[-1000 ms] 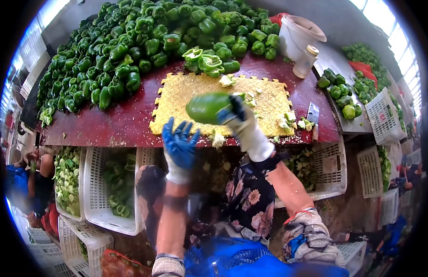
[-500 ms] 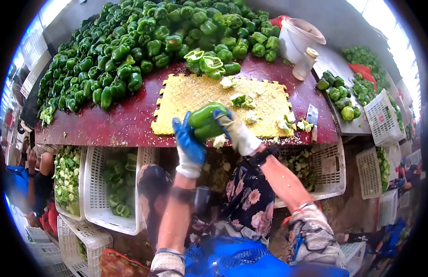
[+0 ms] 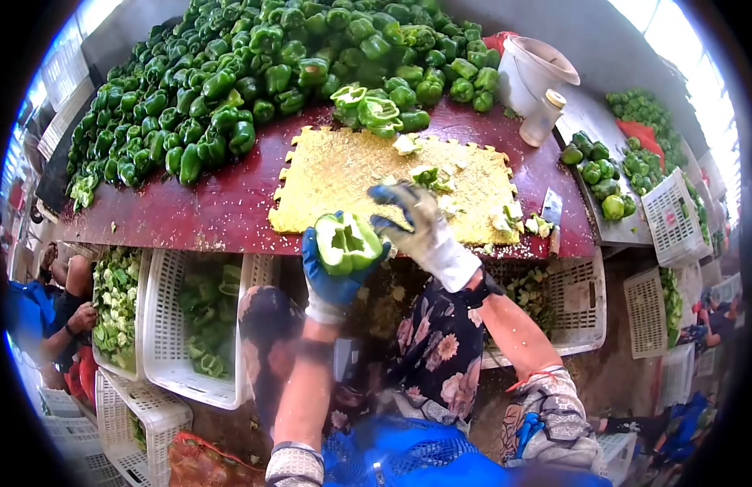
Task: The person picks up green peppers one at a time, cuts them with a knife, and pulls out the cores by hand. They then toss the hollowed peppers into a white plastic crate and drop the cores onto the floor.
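My left hand [image 3: 326, 286], in a blue-and-white glove, is closed around a green bell pepper [image 3: 353, 258] whose cut, hollow side faces up. Just right of it my right hand [image 3: 421, 227], in a soiled white glove, is apart from the pepper with fingers spread and nothing visible in them. Under the right hand lies a yellow foam mat [image 3: 319, 174] with jagged edges. Pepper cores [image 3: 425, 175] and pale scraps are scattered over the mat. A broad-bladed knife [image 3: 551, 209] rests by the mat's right edge.
A large heap of green peppers [image 3: 222, 89] covers the back of the red table [image 3: 181, 215]. A white bucket [image 3: 526, 77] and a jar [image 3: 542, 119] stand back right. Below the front edge are white crates [image 3: 161, 325] with cut peppers. Another person's arm [image 3: 63, 337] is at far left.
The pepper has turned in my left hand, so its cut opening now shows, and it has come slightly lower. My right hand has let go and moved right, its fingers spreading.
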`<state>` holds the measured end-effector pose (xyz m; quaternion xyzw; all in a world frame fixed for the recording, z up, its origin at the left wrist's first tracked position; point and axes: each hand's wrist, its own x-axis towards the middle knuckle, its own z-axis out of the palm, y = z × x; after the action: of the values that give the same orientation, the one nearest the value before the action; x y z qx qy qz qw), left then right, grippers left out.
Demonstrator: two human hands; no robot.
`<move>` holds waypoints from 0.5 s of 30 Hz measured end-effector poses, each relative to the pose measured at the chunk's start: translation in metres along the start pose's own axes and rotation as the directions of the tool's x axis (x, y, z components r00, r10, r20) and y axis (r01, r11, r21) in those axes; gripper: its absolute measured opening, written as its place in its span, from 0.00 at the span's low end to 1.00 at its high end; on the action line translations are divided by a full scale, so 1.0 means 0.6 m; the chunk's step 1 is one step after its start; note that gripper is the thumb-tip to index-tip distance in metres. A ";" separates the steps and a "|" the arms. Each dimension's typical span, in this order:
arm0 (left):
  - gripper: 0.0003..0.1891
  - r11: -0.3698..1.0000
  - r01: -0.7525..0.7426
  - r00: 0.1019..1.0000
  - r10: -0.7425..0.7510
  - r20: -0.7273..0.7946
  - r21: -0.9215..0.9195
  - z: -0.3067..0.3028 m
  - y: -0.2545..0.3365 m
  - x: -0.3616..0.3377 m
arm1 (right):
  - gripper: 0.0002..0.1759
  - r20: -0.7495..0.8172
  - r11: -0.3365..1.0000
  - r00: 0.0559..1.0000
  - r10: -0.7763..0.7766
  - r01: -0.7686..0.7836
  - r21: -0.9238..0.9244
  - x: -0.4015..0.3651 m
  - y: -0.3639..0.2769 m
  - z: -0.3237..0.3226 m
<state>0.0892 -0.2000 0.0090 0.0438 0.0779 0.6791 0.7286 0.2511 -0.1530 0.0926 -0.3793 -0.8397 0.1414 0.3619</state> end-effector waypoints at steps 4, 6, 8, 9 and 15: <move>0.25 0.912 -0.144 0.989 0.121 0.085 0.384 -0.028 -0.018 -0.002 | 0.31 0.266 0.893 0.961 -0.080 0.188 -0.410 0.015 -0.022 0.021; 0.25 0.694 -0.276 0.954 0.280 0.104 0.665 -0.046 -0.034 0.001 | 0.30 0.371 0.861 0.921 -0.116 0.280 -0.425 0.021 -0.030 0.021; 0.26 0.811 -0.182 0.979 0.200 0.028 0.557 -0.053 -0.040 0.001 | 0.29 0.365 0.848 0.915 -0.172 0.326 -0.418 0.018 -0.014 0.038; 0.26 0.868 -0.132 0.989 0.148 0.005 0.479 -0.047 -0.037 0.000 | 0.29 0.360 0.833 0.905 -0.228 0.372 -0.410 0.019 -0.011 0.040; 0.27 0.814 -0.080 0.997 0.055 0.061 0.575 -0.069 -0.028 -0.008 | 0.16 0.254 0.739 0.849 0.464 -0.529 0.418 0.010 0.017 0.033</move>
<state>0.0981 -0.2077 -0.0345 0.2790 0.2632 0.6482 0.6579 0.2396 -0.1409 0.0765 -0.4794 -0.6693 0.4580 0.3353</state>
